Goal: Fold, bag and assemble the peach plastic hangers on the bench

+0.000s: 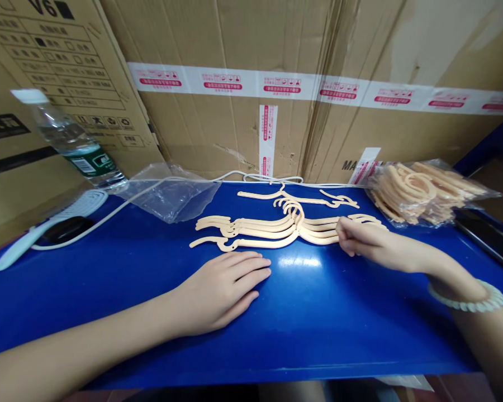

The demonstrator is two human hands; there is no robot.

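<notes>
Several peach-coloured plastic hangers (pixel 268 244) lie in an overlapping row at the middle of the blue table (pixel 302 329), their hooks bunched together. Behind them is another hanger (pixel 260 195), with a loose arm piece (pixel 339 198) at its right. My left hand (pixel 224 290) rests palm down just in front of the row's left half, fingers stretched out and holding nothing. At the row's right end, my right hand (pixel 358 237) has its fingers curled and pressed together on the front hanger's right arm. Its fingertips are partly hidden.
A clear bag of hanger parts (pixel 423 192) sits at the back right, beside a dark phone-like object (pixel 490 240). A bottle (pixel 79 148), a hairbrush (pixel 50 223), an empty plastic bag (pixel 171 192) and a white cable (pixel 121 207) are at the left. Cardboard boxes (pixel 235 39) stand behind.
</notes>
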